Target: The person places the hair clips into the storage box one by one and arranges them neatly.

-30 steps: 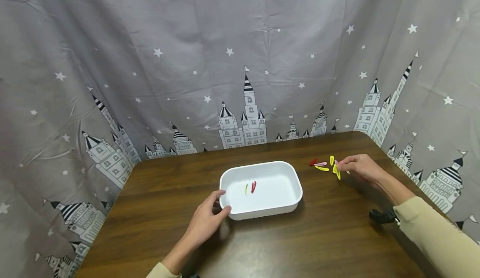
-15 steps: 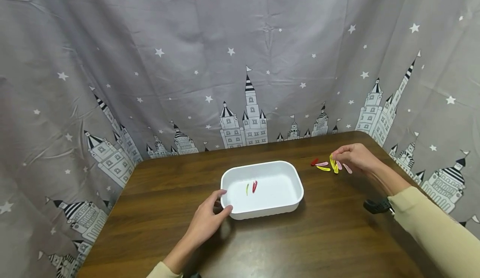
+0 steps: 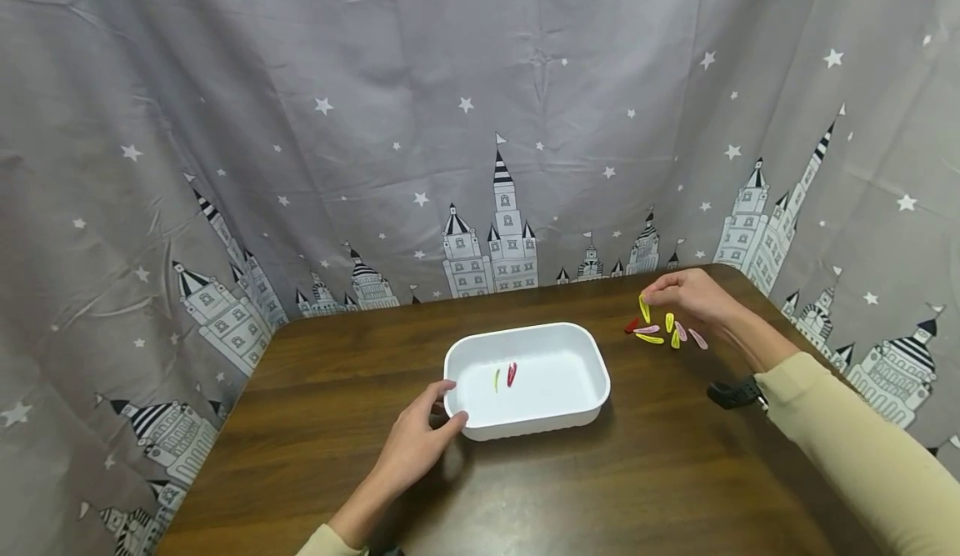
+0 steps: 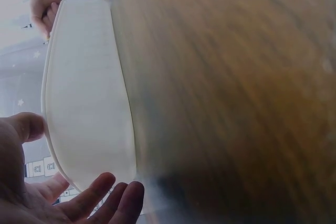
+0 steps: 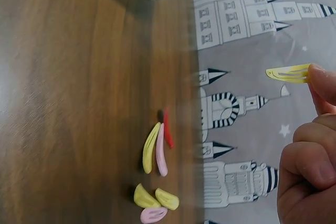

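Observation:
My right hand [image 3: 692, 293] pinches a yellow snap hair clip [image 5: 287, 73] by one end, its other end pointing away from the fingertips. It is raised above several clips on the table: a red clip [image 3: 632, 325], a pink clip [image 5: 160, 150], a yellow clip [image 5: 150, 149], and further pink and yellow ones beside them. Around the left end of a white tray [image 3: 536, 429], my left hand [image 3: 416, 431] holds the corner, thumb at the rim and fingers along the outside. Inside the tray lie a red clip [image 3: 512, 374] and a thin yellow-green clip [image 3: 497, 381], apart.
The brown wooden table [image 3: 337, 373] runs back to a grey curtain [image 3: 375, 122] printed with castles and stars. Under the right forearm a black wrist strap [image 3: 733, 393] hangs at the sleeve [image 3: 825, 423].
From among the clips on the right, my right hand has lifted a yellow clip up and moved it leftward. The left hand stays at the tray.

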A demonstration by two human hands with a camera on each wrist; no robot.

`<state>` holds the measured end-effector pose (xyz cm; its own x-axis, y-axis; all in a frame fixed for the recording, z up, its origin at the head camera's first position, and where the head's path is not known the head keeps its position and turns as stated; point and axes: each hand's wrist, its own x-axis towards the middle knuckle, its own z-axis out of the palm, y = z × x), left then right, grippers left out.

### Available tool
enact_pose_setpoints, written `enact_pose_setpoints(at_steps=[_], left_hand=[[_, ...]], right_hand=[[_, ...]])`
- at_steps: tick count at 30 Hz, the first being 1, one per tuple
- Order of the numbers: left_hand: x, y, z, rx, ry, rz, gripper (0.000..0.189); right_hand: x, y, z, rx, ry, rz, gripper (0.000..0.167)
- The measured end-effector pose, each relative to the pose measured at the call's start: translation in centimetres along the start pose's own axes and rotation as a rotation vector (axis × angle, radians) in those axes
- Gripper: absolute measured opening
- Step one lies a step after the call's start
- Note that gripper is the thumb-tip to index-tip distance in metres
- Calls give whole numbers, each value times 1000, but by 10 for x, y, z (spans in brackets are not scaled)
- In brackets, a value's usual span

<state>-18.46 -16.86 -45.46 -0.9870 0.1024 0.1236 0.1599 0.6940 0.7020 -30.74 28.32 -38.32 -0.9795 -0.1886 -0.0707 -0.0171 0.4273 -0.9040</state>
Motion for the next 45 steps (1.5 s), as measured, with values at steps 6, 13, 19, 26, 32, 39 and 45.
enact_pose_setpoints(at_steps=[6, 13, 19, 26, 32, 39, 45], left_hand=[[0, 0, 1, 3, -12, 7, 49], [-2, 0, 0, -5, -6, 7, 48], [0, 0, -1, -4, 5, 13, 48], [1, 0, 0, -11, 2, 9, 49], [0, -1, -1, -13, 2, 4, 48], [-2, 0, -2, -3, -3, 6, 47], [-2, 0, -2, -1, -6, 8, 47]], right_hand=[[5, -13, 6, 13, -21, -6, 32], [12, -32, 14, -32, -7, -43, 31], [20, -49, 20, -75, 1, -76, 28], [29, -62, 29, -137, -34, -71, 28], [33, -71, 39, -128, -64, -98, 30], [41, -79, 49, -93, -108, -83, 27], [49, -86, 60, -72, -177, -96, 24]])
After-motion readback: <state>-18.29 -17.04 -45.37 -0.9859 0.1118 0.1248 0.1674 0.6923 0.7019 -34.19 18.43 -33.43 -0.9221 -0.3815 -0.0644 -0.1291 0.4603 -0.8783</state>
